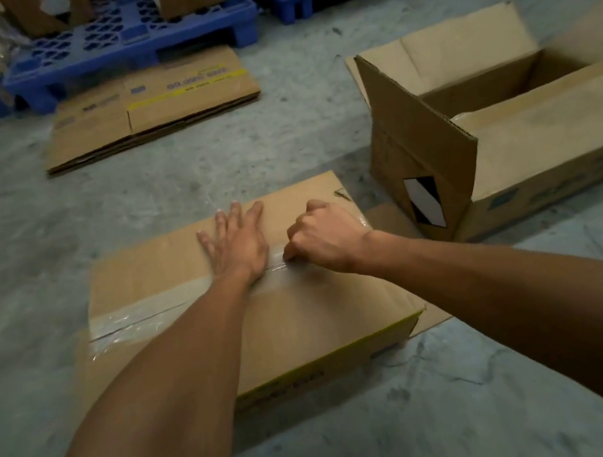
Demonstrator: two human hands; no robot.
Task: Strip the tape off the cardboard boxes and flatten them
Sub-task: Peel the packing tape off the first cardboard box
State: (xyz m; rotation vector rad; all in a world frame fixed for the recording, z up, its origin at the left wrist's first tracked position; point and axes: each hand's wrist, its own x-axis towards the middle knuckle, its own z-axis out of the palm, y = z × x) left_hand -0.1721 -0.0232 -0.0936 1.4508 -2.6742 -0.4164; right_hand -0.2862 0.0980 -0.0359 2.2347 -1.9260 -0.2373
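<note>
1. Closed box [297, 308] sits on the concrete floor [15, 244], front centre, top seam sealed with clear tape [135, 318].
2. Left hand [238, 241]: flat, fingers straight, pressing on the box top right at the seam.
3. Right hand [327, 238]: fingers curled tight, pinching the tape just beside the left hand.
4. Open box [516, 136] to the right, upright, flaps up, near the closed one; touching or not, can't tell.
5. Flattened box [151, 105] lies on the floor further back, well apart.
6. Blue pallets [124, 34] along the back edge, carrying more cardboard.
</note>
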